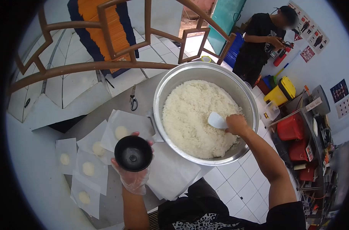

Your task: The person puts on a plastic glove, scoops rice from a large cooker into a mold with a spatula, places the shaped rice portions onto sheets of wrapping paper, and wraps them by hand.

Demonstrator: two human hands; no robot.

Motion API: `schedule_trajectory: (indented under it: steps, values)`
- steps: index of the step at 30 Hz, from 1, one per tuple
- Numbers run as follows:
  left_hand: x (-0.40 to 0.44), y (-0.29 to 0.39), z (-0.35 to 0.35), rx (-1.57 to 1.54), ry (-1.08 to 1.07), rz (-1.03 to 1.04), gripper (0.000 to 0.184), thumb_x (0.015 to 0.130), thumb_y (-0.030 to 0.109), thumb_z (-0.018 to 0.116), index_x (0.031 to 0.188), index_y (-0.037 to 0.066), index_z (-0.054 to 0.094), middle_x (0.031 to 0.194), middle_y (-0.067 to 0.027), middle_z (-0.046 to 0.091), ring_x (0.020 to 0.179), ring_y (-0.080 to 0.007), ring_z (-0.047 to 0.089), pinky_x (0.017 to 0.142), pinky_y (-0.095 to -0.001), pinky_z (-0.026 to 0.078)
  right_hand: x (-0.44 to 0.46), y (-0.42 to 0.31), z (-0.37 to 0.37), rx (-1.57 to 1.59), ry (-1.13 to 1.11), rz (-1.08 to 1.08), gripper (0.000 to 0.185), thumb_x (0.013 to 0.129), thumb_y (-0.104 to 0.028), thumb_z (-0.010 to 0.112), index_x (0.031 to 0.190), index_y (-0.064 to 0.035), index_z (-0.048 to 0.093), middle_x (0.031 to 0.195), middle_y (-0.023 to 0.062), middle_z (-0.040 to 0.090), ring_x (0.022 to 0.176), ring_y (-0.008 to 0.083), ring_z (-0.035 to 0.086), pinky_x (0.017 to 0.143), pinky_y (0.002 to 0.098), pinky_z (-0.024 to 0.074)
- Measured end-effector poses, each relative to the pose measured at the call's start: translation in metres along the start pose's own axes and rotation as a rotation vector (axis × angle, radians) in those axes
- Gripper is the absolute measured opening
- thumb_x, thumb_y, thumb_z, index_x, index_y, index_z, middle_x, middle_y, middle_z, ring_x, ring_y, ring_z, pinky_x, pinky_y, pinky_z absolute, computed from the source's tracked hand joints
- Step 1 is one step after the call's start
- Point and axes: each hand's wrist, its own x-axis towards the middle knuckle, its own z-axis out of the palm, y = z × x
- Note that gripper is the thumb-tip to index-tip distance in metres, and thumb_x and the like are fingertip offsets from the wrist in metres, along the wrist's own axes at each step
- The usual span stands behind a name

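My right hand [237,125] is closed around a white rice paddle [218,120], whose blade rests against the cooked rice [193,111]. The rice lies in a large round metal pot [158,126] on the table. In my left hand [134,176], which wears a clear plastic glove, is a small black bowl [133,153]; its inside faces up and I see no rice in it. Several sheets of white paper [75,165] lie left of that hand, each with a round flat portion of rice [88,168] on it. A stack of plain paper sheets [172,168] is beside the bowl.
Scissors [133,100] lie on the grey table [117,94] left of the pot. A brown metal railing [86,69] runs behind it. Another person [260,38] stands at the back right, holding something. A yellow bin [281,91] and red containers [291,126] line the right wall.
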Motion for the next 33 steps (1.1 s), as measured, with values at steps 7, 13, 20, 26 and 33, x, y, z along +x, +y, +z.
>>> schedule_trajectory:
  steps: [7,13,20,26,33]
  values:
    - [0.035,-0.098,0.043,0.887,0.200,0.224,0.114,0.054,0.040,0.102,0.141,0.007,0.036,0.132,-0.0209,0.056,0.120,-0.0269,0.060,0.099,-0.0378,0.054,0.021,0.057,-0.028,0.132,0.241,-0.472,0.033,0.084,-0.020,0.077,0.107,0.0017,0.068,0.097,0.0204,0.073,0.097,0.0399,0.071,0.084,0.0468,0.0549]
    - [0.039,-0.176,0.037,1.286,0.354,0.525,0.113,0.059,0.030,0.101,0.143,0.007,0.028,0.140,-0.0204,0.048,0.121,-0.0262,0.056,0.104,-0.0399,0.050,0.055,0.061,-0.085,0.146,-0.275,-0.519,0.032,0.098,-0.026,0.063,0.115,0.0012,0.063,0.097,0.0216,0.073,0.095,0.0385,0.071,0.085,0.0473,0.0545]
    - [0.040,-0.188,0.032,1.373,0.531,0.606,0.111,0.059,0.032,0.102,0.141,0.007,0.030,0.138,-0.0184,0.050,0.119,-0.0251,0.057,0.101,-0.0377,0.053,0.096,-0.041,-0.051,0.011,-0.213,-0.878,0.037,0.104,-0.033,0.054,0.102,0.0000,0.072,0.093,0.0205,0.074,0.092,0.0380,0.072,0.086,0.0480,0.0554]
    - [0.046,-0.185,0.033,1.506,0.582,0.540,0.110,0.058,0.035,0.102,0.139,0.007,0.033,0.134,-0.0154,0.052,0.118,-0.0242,0.058,0.101,-0.0385,0.052,0.032,-0.041,-0.057,0.019,-0.228,-0.929,0.025,0.099,-0.022,0.054,0.106,-0.0008,0.066,0.087,0.0196,0.073,0.089,0.0376,0.073,0.078,0.0460,0.0589]
    - [0.045,-0.183,0.034,1.544,0.598,0.534,0.107,0.059,0.037,0.101,0.138,0.007,0.035,0.133,-0.0161,0.054,0.115,-0.0276,0.060,0.100,-0.0400,0.052,0.007,0.026,-0.048,-0.035,-0.136,-1.132,0.025,0.094,-0.014,0.057,0.113,0.0030,0.059,0.081,0.0175,0.071,0.080,0.0348,0.073,0.071,0.0438,0.0598]
